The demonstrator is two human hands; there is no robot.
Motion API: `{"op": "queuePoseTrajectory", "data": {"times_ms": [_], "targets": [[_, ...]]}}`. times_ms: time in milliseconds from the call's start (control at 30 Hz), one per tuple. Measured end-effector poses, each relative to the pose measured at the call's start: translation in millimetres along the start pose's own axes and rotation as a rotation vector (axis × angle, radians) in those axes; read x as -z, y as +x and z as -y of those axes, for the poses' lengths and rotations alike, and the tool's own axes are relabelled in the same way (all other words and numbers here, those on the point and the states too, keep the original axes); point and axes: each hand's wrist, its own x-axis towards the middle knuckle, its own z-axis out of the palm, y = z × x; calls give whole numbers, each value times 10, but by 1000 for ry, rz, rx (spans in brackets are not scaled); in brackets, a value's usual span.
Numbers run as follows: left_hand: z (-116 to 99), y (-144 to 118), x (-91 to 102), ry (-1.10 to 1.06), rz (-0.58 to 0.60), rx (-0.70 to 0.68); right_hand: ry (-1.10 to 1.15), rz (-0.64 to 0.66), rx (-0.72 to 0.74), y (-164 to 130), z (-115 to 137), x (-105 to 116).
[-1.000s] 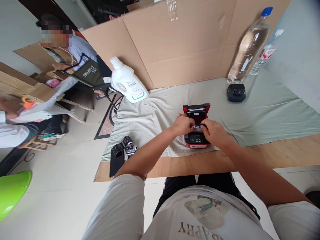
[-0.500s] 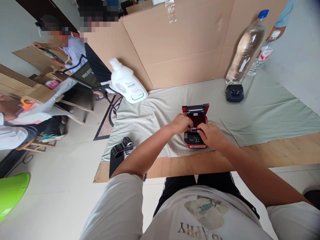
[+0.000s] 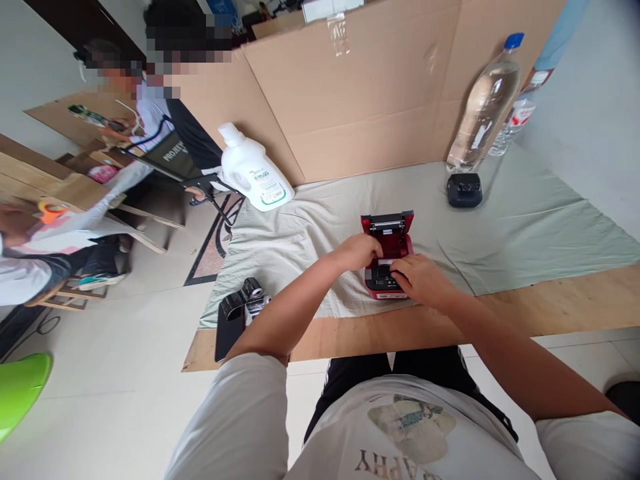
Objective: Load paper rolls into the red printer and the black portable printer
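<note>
The small, boxy red-and-black device [image 3: 393, 249] sits upright near the near edge of the cloth-covered surface [image 3: 520, 263]. Its lid [image 3: 388, 218] is raised at the far side, showing a shiny bar [image 3: 393, 226] and a red interior. The near top panel [image 3: 381, 277] is black with small pale markings, above a red front bearing a pale label [image 3: 391, 296].

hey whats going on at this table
A person has both hands at a small red and black machine whose lid stands open. The left hand reaches in at its left side, and the right hand has its fingers over the right side; what they grip is too small to tell. A white jug stands farther back to the left.
</note>
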Motion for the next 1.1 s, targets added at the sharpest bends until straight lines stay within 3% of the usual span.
{"op": "queuePoseTrajectory", "data": {"times_ms": [133,200,400,667,800,900,1100], "targets": [[-48,-143,94,-60,-516,64,-17,-136,76,-113,3,-1],[-73,-161,68,-19,-696,77,-43,-213,83,-186,34,-17],[-131,-230,-174,11,-635,22,-133,-334,15,-438,156,-132],[-329,-620,-671,16,-695,-16,-171,-415,-37,-515,160,-232],[-328,-636,-887,28,-766,64,-154,-359,-9,-481,128,-254],[-322,-616,-1005,48,-806,86,-166,-388,-13,-456,104,-279],[-307,-587,-1117,21,-853,118,-137,-435,-53,-418,25,-340]]}}
